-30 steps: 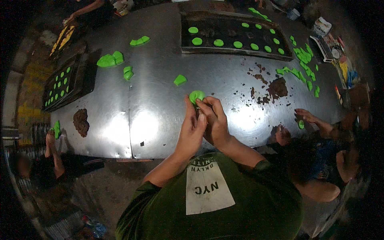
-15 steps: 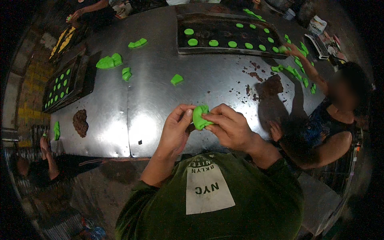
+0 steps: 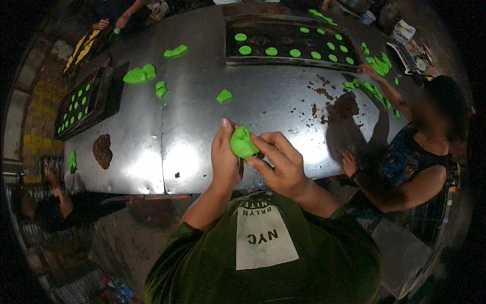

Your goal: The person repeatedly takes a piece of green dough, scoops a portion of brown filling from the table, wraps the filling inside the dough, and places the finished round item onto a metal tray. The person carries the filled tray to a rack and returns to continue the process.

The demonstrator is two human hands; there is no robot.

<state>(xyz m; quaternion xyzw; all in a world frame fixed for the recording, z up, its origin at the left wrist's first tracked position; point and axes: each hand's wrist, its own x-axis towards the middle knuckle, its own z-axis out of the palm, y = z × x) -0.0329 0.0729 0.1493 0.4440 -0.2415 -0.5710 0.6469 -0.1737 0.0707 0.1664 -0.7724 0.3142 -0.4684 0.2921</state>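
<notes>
A lump of bright green dough [image 3: 243, 145] is between my two hands, above the near edge of the metal table. My left hand [image 3: 224, 159] cradles it from the left, its thumb pointing up beside it. With thumb and fingers my right hand [image 3: 280, 163] pinches the dough's right side. Folds show at the top of the lump, and its underside is hidden. The closest loose dough is a small green piece [image 3: 224, 96] lying farther off on the table.
A dark tray [image 3: 293, 61] with green rounds lies at the far right; another tray [image 3: 87, 123] is at left. Several green dough pieces [image 3: 139, 74] and brown crumbly clumps [image 3: 103, 151] lie around. A co-worker's hand [image 3: 371, 70] reaches in at right; other people work at left.
The dough has moved slightly left and turned, now rounder with folds on top. My left thumb has lifted off it. At right, the co-worker's hand has drawn back from the tray, which holds another round.
</notes>
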